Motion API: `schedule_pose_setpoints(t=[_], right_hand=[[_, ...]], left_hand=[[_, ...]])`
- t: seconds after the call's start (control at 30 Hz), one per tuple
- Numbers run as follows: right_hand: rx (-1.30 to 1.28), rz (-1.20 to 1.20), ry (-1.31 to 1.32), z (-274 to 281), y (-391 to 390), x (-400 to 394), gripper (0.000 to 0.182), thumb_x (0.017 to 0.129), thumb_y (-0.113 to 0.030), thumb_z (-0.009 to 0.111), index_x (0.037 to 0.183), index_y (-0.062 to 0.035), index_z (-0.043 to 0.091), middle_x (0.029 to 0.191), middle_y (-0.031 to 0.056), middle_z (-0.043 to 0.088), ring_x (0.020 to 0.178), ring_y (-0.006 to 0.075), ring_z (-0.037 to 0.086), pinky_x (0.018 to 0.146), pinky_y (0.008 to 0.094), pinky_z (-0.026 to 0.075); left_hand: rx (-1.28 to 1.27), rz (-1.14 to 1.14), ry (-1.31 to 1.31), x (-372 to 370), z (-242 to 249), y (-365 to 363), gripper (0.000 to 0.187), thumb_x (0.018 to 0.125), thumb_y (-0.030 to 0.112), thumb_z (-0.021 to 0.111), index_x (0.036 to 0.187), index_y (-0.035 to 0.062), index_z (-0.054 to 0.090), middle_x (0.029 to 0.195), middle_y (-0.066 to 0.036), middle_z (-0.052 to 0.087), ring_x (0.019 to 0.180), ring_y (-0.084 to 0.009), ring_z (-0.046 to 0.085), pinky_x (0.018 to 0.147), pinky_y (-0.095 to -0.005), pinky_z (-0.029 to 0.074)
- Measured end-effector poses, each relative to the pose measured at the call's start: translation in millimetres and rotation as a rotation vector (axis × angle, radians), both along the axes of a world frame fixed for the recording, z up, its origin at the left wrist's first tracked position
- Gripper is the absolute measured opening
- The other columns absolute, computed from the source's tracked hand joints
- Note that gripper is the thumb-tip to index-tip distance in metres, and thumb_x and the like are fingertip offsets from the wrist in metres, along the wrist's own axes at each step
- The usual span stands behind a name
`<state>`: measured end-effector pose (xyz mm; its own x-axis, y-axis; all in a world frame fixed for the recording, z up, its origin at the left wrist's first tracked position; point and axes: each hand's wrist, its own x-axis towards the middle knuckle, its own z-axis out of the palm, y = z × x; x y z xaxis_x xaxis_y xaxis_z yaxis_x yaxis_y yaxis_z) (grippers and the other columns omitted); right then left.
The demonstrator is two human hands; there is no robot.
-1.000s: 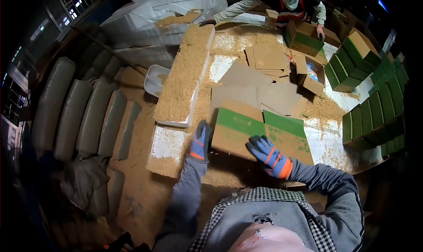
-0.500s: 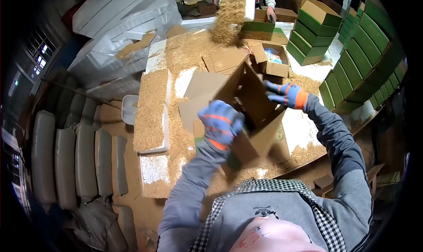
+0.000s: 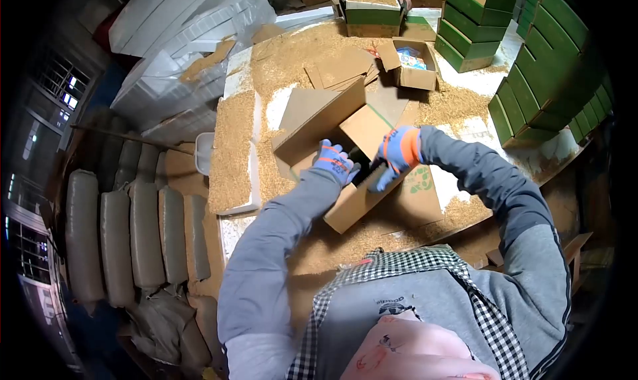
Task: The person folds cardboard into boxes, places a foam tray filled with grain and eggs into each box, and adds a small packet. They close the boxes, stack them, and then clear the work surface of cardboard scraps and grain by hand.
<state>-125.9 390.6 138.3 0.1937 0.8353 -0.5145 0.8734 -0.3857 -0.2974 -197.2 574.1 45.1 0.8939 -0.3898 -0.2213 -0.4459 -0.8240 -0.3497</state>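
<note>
A brown cardboard box (image 3: 332,117), opened up, lies on its side over the husk-strewn table (image 3: 465,210). My left hand (image 3: 334,161), in a blue and orange glove, presses on the box's bottom flaps. My right hand (image 3: 395,153), gloved the same way, folds a flap (image 3: 364,129) down at the same end. Both hands are on the box. A flat green-printed carton (image 3: 420,184) lies under it.
A long white tray of husk (image 3: 234,151) lies to the left. Flat cardboard sheets (image 3: 342,68) and an open box with packets (image 3: 411,64) sit further back. Green boxes (image 3: 558,61) are stacked on the right. Another person's hands hold a husk-filled box (image 3: 372,6) at the far end. Sacks (image 3: 126,240) line the floor.
The flat carton was lifted off the table and opened into a box. My hands have now come together at its end and are folding the flaps. The other person set down the husk tray.
</note>
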Motion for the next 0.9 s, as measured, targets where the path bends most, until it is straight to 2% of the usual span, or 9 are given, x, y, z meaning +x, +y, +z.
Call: schedule_pose_setpoints(t=[0.13, 0.27, 0.33, 0.47, 0.6, 0.7, 0.77, 0.83, 0.9], right_hand=[[0.574, -0.071, -0.152, -96.7, 3.2, 13.0, 0.061, 0.073, -0.061, 0.061, 0.103, -0.0079, 0.062, 0.091, 0.0125, 0.065, 0.084, 0.0321, 0.062, 0.072, 0.0379, 0.049], [1.293, -0.217, -0.928, -64.8, -19.7, 6.1, 0.054, 0.071, -0.042, 0.067, 0.112, -0.0081, 0.058, 0.106, 0.0102, 0.059, 0.099, 0.0313, 0.055, 0.088, 0.0462, 0.042], [1.22, -0.845, -0.769, -59.9, -25.7, -6.7, 0.058, 0.071, -0.032, 0.072, 0.117, -0.0019, 0.054, 0.119, 0.016, 0.051, 0.113, 0.0332, 0.046, 0.093, 0.0459, 0.038], [0.876, -1.303, 0.926, -120.7, -84.0, 20.2, 0.055, 0.077, -0.02, 0.069, 0.124, 0.0008, 0.048, 0.124, 0.0112, 0.05, 0.117, 0.0199, 0.044, 0.092, 0.0307, 0.039], [0.944, -0.881, 0.238, -145.4, -118.4, 11.8, 0.044, 0.072, -0.017, 0.069, 0.113, -0.0071, 0.056, 0.124, 0.0127, 0.052, 0.12, 0.026, 0.044, 0.099, 0.0378, 0.037], [0.813, -0.502, 0.095, -240.9, -144.7, 26.7, 0.042, 0.067, -0.016, 0.068, 0.108, -0.0117, 0.06, 0.127, 0.0097, 0.051, 0.123, 0.0317, 0.041, 0.102, 0.0421, 0.034], [0.483, -0.108, -0.383, -202.1, -101.4, 88.2, 0.053, 0.063, -0.009, 0.066, 0.115, -0.0136, 0.059, 0.125, 0.0122, 0.052, 0.125, 0.0343, 0.038, 0.104, 0.0427, 0.031], [1.053, -0.693, 0.426, -149.6, 8.9, 134.7, 0.05, 0.08, -0.003, 0.06, 0.128, -0.0122, 0.049, 0.125, 0.0102, 0.053, 0.117, 0.0235, 0.048, 0.099, 0.0338, 0.037], [0.693, -0.626, 0.938, -61.4, 140.2, 100.5, 0.056, 0.089, -0.02, 0.057, 0.139, -0.0143, 0.033, 0.133, 0.0096, 0.044, 0.112, 0.019, 0.05, 0.093, 0.0353, 0.043]], left_hand=[[-0.196, 0.22, -0.954, -13.0, 79.5, 13.4, 0.053, 0.078, 0.048, 0.057, 0.12, 0.0163, 0.054, 0.122, -0.011, 0.054, 0.112, -0.0229, 0.051, 0.093, -0.0477, 0.032], [-0.641, 0.328, -0.06, -50.5, 45.1, 25.3, 0.077, 0.079, 0.057, 0.049, 0.133, 0.0032, 0.038, 0.132, -0.022, 0.043, 0.121, -0.0371, 0.041, 0.105, -0.0525, 0.021], [-0.571, 0.283, -0.096, -103.3, 8.5, -3.0, 0.089, 0.075, 0.06, 0.05, 0.143, 0.0098, 0.021, 0.147, -0.02, 0.015, 0.136, -0.0383, 0.012, 0.11, -0.0525, 0.004], [-0.889, 0.309, -0.466, -94.5, -25.6, -8.0, 0.07, 0.083, 0.044, 0.047, 0.139, 0.0056, 0.026, 0.14, -0.019, 0.028, 0.129, -0.0379, 0.025, 0.107, -0.0466, 0.015], [-1.095, 0.49, -1.017, -71.9, -20.8, 17.5, 0.049, 0.097, 0.034, 0.033, 0.136, 0.0032, 0.03, 0.13, -0.017, 0.038, 0.12, -0.0306, 0.04, 0.102, -0.0384, 0.031], [-1.835, 0.905, -0.476, -87.3, -56.8, 48.2, 0.062, 0.089, 0.007, 0.049, 0.143, 0.0092, 0.018, 0.147, -0.012, 0.021, 0.134, -0.0296, 0.025, 0.109, -0.0341, 0.022], [-1.39, 1.005, -0.376, -113.2, -37.6, 15.5, 0.073, 0.078, -0.003, 0.043, 0.144, 0.0082, 0.014, 0.149, -0.015, 0.016, 0.136, -0.03, 0.018, 0.109, -0.0316, 0.021], [-1.65, 0.986, -0.642, -117.7, -74.1, -1.7, 0.074, 0.077, -0.001, 0.045, 0.144, 0.0103, 0.015, 0.146, -0.017, 0.022, 0.136, -0.0289, 0.021, 0.108, -0.0315, 0.023], [-1.738, 1.068, -0.631, -122.5, -51.8, 0.8, 0.074, 0.078, 0.0, 0.047, 0.144, 0.0093, 0.014, 0.145, -0.018, 0.024, 0.135, -0.0293, 0.022, 0.108, -0.0318, 0.023]])
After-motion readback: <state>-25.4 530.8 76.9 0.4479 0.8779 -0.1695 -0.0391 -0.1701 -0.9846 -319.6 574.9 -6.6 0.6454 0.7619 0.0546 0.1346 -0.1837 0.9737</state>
